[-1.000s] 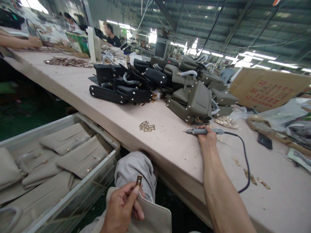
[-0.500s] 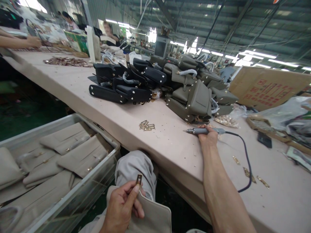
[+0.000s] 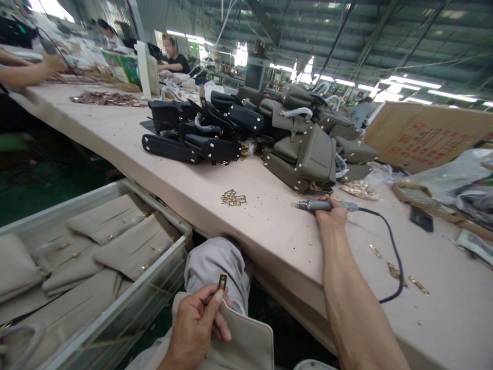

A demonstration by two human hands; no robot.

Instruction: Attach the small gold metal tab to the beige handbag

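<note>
Left hand [image 3: 198, 329] is pinching a small brass clasp plate [image 3: 222, 282] upright over the beige bag flap [image 3: 246, 341] lying on the lap. Right hand [image 3: 330, 216] is closing around the corded electric screwdriver [image 3: 321, 206] resting on the counter [image 3: 262, 226]. Best approach, I'd say: keeping the plate square on the flap and the driver tip straight.

I can read no text, label or number anywhere in view. The cardboard box [image 3: 427, 136] at the far right of my table [image 3: 127, 141] carries red printed characters and a red emblem, but they are too small and blurred to make out. The green carton [image 3: 122, 66] near the far end shows coloured printing, likewise illegible.
</note>
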